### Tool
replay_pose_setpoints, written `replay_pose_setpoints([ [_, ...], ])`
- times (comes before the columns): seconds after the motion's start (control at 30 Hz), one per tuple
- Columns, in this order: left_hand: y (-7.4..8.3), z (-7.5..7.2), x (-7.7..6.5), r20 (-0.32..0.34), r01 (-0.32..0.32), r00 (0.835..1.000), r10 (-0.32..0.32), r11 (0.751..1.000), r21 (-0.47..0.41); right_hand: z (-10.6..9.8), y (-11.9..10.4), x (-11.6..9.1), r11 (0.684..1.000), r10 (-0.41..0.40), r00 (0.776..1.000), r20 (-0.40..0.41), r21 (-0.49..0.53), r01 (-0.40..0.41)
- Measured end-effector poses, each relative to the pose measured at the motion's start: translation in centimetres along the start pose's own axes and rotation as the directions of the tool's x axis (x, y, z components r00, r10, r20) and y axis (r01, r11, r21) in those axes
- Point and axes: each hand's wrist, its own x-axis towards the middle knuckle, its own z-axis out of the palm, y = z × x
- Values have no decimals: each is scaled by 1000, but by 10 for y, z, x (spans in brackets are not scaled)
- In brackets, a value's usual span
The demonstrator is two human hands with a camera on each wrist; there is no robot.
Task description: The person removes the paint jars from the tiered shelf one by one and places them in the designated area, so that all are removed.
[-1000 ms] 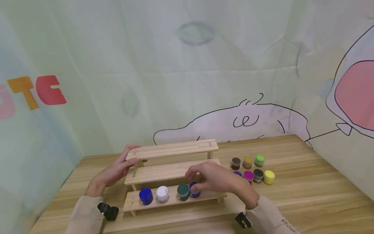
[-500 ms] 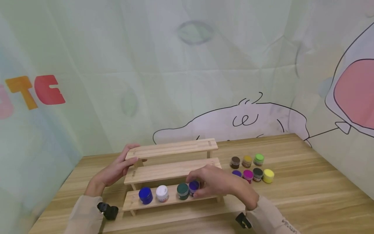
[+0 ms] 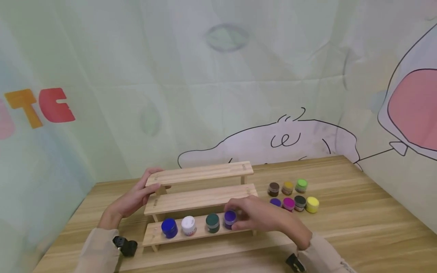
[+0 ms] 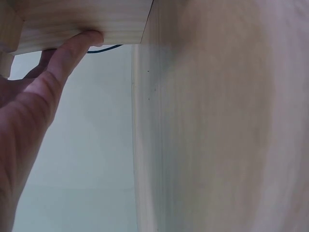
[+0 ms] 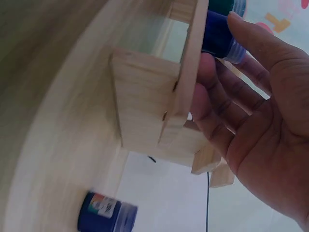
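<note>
Right grip (image 3: 257, 214) pinches purple jar (image 3: 230, 218) near bottom shelf's (image 3: 155, 232) right end; left grip (image 3: 140, 192) holds rack's (image 3: 201, 199) top-left corner. Likely placing; next needs clean release.

The tiered rack (image 3: 201, 199) is bare, smooth, matt wood with fine grain, the jars (image 3: 212, 223) look like smooth plastic with a slight sheen, the counter (image 3: 348, 231) shows satiny wood grain, the creased backdrop (image 3: 164, 72) is matt cloth, and the sleeves (image 3: 97, 250) are matt fabric.
</note>
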Motion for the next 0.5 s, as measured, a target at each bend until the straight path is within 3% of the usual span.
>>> replay_pose_setpoints([
  [0.5,-1,-1,-1,1,-3,1000,3,1000,9,-6,7,-17,996,44,999,-10,77,-43],
])
